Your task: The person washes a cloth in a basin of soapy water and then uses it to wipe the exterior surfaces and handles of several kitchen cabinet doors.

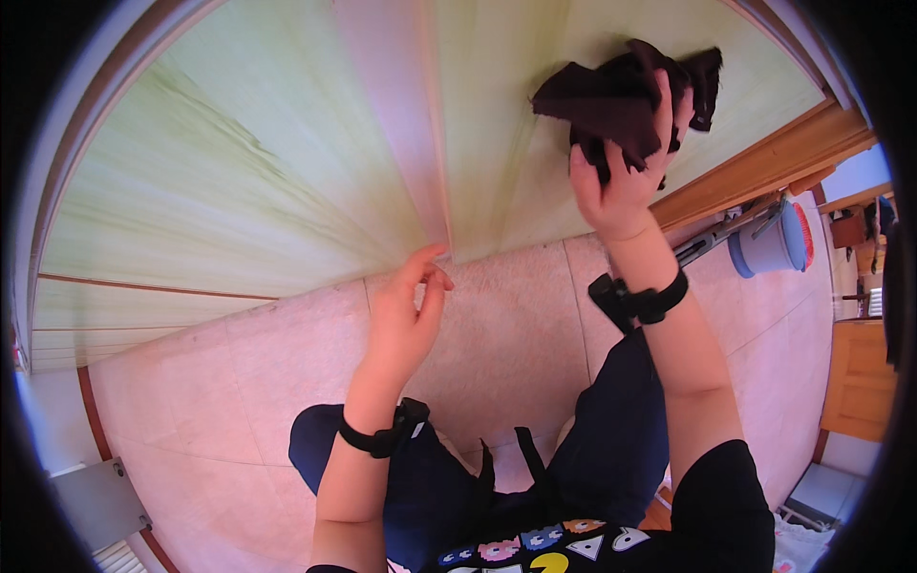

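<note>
My right hand (630,183) presses a crumpled dark cloth (609,107) against a pale green panel (494,165) with faint streaks, at the upper right. The fingers lie spread over the cloth, and its ragged corners stick out around them. My left hand (408,308) is raised in front of the panels, its fingers loosely bent and apart with nothing in them. Beside its fingertips runs the lower end of a pale vertical strip (408,122) between the green panels. Each wrist wears a black strap with a small device.
Pink floor tiles (501,336) stretch beneath my bent knees. A wooden trim (759,161) edges the panel on the right. Beyond it stand a grey-blue bucket (770,243) and a grey-handled tool (716,236). A wooden cabinet door (856,379) is at far right, and a grey box-like object (100,501) at lower left.
</note>
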The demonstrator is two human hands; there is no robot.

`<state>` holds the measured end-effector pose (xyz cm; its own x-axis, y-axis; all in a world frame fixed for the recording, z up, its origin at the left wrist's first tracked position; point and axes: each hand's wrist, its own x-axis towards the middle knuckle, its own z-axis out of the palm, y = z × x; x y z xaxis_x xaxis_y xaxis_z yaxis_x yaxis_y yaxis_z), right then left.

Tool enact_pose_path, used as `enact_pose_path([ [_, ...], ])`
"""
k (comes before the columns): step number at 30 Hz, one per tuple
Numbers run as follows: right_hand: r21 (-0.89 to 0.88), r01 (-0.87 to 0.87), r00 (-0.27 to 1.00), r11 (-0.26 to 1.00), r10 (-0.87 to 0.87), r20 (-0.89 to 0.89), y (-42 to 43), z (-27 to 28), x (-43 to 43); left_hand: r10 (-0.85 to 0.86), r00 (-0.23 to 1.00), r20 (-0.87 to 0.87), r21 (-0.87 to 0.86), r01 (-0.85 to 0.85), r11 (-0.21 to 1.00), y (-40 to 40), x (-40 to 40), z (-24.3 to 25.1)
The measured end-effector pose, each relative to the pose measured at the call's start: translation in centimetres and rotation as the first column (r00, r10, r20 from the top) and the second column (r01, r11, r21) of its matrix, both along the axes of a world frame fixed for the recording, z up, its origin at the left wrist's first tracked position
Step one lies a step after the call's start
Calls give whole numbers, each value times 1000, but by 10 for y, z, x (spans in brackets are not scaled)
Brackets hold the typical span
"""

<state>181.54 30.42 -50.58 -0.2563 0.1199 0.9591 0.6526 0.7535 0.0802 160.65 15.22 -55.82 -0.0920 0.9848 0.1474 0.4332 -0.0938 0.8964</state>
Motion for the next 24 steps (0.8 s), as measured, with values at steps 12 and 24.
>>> enact_pose_path([
  [12, -120, -121, 783, 985, 168, 598, -10, -239, 2, 86, 993, 76, -110, -77, 991, -8, 12, -48],
  [24, 122, -46, 949, 991, 5, 314, -13, 33, -34, 259, 955, 144, 3, -263, 965, -7, 1, -40],
])
